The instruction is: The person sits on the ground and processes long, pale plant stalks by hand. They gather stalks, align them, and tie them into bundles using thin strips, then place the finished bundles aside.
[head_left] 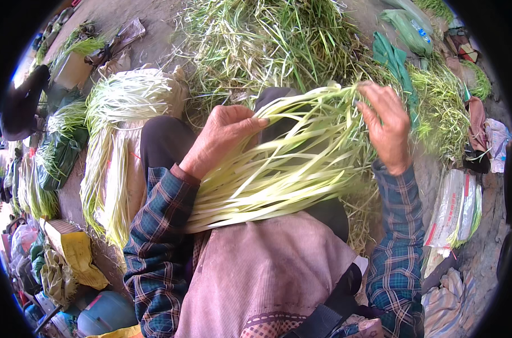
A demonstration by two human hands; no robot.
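Note:
A loose bundle of pale yellow-green garlic chives lies across my lap, its long flat leaves fanned out sideways. My left hand is closed, with thumb and forefinger pinching a few of the upper leaves. At the bundle's right end, my right hand is raised with curled fingers, and leaf ends run in between its thumb and fingertips. Some of the leaves by that hand are slightly blurred. Below the bundle, a pinkish-brown ribbed cloth covers my lap.
Ahead is a big heap of green and straw-coloured leaves. To my left, sorted pale chives drape over a light support. More trimmings lie at right, near a white sack. A yellow-sided box and a blue-grey container stand lower left.

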